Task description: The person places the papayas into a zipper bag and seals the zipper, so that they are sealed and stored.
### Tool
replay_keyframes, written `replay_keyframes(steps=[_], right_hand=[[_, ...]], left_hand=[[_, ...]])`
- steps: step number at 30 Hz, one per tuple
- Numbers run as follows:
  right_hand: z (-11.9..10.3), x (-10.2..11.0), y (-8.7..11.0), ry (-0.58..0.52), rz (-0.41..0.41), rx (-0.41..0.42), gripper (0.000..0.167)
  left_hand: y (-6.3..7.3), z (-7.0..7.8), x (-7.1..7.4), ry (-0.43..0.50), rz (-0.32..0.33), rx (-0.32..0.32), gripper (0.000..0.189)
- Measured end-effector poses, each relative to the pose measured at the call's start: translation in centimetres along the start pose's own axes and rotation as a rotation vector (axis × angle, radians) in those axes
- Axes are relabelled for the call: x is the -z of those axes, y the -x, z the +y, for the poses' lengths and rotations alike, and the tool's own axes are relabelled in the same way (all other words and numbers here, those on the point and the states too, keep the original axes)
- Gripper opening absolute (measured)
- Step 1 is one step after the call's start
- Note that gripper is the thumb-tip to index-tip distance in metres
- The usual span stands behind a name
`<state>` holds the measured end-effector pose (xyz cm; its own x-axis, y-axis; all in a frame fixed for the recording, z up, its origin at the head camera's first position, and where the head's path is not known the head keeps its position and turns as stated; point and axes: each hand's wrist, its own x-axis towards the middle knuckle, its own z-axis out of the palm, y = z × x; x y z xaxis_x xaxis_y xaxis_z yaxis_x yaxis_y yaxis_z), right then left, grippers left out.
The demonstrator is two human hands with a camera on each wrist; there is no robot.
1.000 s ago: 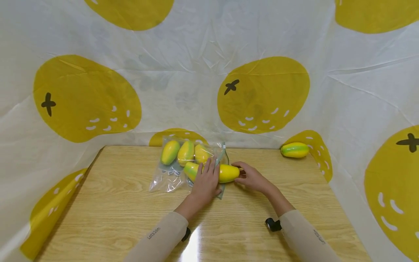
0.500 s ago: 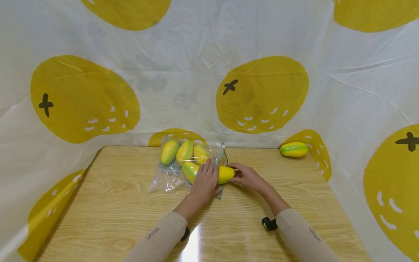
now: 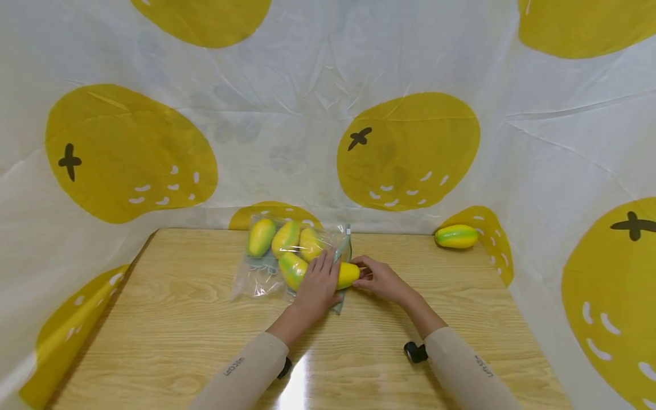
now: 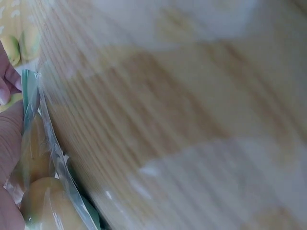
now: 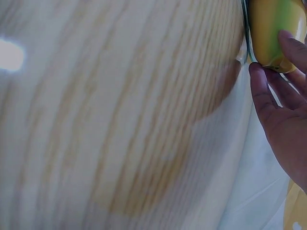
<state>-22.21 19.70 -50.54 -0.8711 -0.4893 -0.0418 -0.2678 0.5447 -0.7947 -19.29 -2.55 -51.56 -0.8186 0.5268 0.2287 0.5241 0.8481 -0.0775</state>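
Observation:
A clear zip bag (image 3: 263, 285) lies on the table with three yellow-green papayas inside, one of them the left papaya (image 3: 261, 238). Across its mouth lies another papaya (image 3: 348, 275), its left part within the plastic and its right end sticking out. My left hand (image 3: 318, 285) rests over the bag's mouth and this papaya, fingers laid fairly straight and hiding its middle. At the exposed end, my right hand (image 3: 381, 280) holds the papaya by the fingertips. The right wrist view shows that papaya's end (image 5: 276, 33) between the fingertips and thumb.
One loose papaya (image 3: 456, 236) sits at the table's back right, beside the hanging cloth (image 3: 287, 142) printed with large yellow fruit. Cloth also borders both sides. The wood-grain table (image 3: 195, 319) extends in front, with a bright reflection near its front.
The right hand has moved left with the papaya, and less of its end shows beyond the bag's mouth. The left hand stays on the bag. The whole view has shifted slightly.

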Motion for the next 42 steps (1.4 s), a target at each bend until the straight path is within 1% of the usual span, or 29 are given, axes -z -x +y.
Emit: replay_keyframes(steps=[5, 13, 19, 23, 25, 31, 35, 38, 42], right_hand=[[0.2, 0.2, -0.1, 0.000, -0.006, 0.006, 0.050], [0.3, -0.2, -0.6, 0.015, 0.006, 0.007, 0.048], [0.0, -0.5, -0.8, 0.002, -0.006, 0.015, 0.049], [-0.3, -1.0, -1.0, 0.005, -0.007, 0.027, 0.050], [-0.4, -1.2, -1.1, 0.008, -0.003, 0.034, 0.050], [-0.8, -1.7, -1.1, -0.001, 0.025, 0.001, 0.051], [-0.9, -1.7, -1.1, -0.014, 0.052, -0.020, 0.049], [-0.8, -1.7, -1.1, -0.031, 0.067, -0.019, 0.046], [-0.9, -1.8, -1.2, -0.042, 0.071, -0.006, 0.043]], left_hand=[[-0.1, 0.1, -0.1, -0.029, -0.002, 0.002, 0.106], [0.0, 0.2, -0.1, 0.004, -0.010, 0.024, 0.113], [-0.1, 0.2, -0.5, -0.005, -0.008, 0.035, 0.113], [-0.1, 0.2, -0.4, -0.008, -0.008, 0.040, 0.113], [-0.1, 0.2, -0.3, -0.003, -0.009, 0.041, 0.114], [0.1, 0.2, -0.2, 0.024, -0.017, 0.054, 0.117], [0.0, 0.1, -0.3, 0.040, 0.013, 0.063, 0.117], [0.0, 0.1, -0.4, 0.034, 0.029, 0.059, 0.116], [0.0, 0.1, -0.3, 0.026, 0.015, 0.065, 0.115]])
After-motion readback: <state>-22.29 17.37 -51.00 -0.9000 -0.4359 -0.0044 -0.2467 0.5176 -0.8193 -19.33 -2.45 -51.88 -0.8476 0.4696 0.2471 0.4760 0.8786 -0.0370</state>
